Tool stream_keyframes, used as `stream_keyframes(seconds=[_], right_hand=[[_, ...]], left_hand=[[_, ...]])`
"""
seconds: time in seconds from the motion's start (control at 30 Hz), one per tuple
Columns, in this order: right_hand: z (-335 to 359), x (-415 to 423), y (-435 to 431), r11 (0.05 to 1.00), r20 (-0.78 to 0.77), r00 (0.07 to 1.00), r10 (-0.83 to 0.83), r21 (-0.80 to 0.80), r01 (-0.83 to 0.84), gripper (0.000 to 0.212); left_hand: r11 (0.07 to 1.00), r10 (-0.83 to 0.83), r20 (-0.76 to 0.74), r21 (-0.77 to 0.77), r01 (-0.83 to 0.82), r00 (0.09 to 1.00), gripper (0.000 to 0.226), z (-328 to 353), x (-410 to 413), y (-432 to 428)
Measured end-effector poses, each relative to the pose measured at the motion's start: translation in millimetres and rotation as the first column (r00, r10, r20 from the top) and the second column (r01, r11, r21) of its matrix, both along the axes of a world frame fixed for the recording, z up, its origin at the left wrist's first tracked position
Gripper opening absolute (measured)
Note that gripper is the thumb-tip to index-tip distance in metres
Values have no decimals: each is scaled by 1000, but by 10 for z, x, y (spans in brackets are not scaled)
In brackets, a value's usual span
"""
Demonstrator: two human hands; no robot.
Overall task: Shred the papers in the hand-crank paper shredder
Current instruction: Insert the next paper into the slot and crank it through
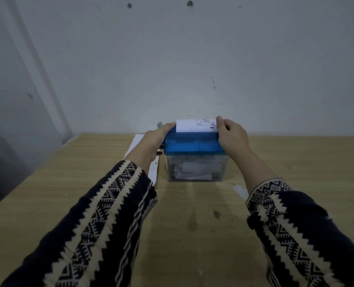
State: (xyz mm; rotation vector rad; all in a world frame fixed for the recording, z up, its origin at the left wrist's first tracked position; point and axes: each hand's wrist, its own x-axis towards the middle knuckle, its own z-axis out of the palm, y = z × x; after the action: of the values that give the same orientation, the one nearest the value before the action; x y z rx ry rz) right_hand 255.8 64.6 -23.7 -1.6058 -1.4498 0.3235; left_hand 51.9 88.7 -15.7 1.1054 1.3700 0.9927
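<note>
Right hand (232,136) pinches the flimsy paper (194,126) at its edge, left hand (157,138) clasping the light-looking plastic shredder (192,145) just below.

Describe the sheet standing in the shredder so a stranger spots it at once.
On the wooden table stands a shredder with a blue top and clear bin. The sheet rises upright from its slot, its right edge pinched by the right hand. Unlike the white papers lying flat left of the shredder, it stands on edge and bears small print.
</note>
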Motion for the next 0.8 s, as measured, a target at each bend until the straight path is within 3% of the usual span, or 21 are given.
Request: stream_keyframes(seconds=[0.1,0.3,0.4,0.53,0.63,0.73,0.8], right_hand=[[-5,-10,19,1000,-26,1000,-3,-2,3,43],[-31,-42,33,999,-22,999,-48,16,48,42],[-17,-58,38,997,-6,997,-78,23,78,45],[-13,-70,25,995,-10,996,-91,32,91,51],[-3,-69,44,994,-17,995,-101,27,101,51],[-14,-68,46,995,-42,994,-101,17,101,52],[-11,-70,36,995,-50,994,-97,17,98,53]], left_hand=[[986,52,136,152,-73,989,38,-22,33,-10],[840,259,-101,515,-172,961,24,-58,21,14],[723,408,-65,632,-279,910,28,-83,122,-101],[631,436,186,634,-447,881,44,-162,246,-247],[637,392,317,584,-503,864,54,-175,291,-369],[652,427,443,453,-608,788,48,-224,311,-476],[681,441,499,354,-640,746,33,-281,321,-537]])
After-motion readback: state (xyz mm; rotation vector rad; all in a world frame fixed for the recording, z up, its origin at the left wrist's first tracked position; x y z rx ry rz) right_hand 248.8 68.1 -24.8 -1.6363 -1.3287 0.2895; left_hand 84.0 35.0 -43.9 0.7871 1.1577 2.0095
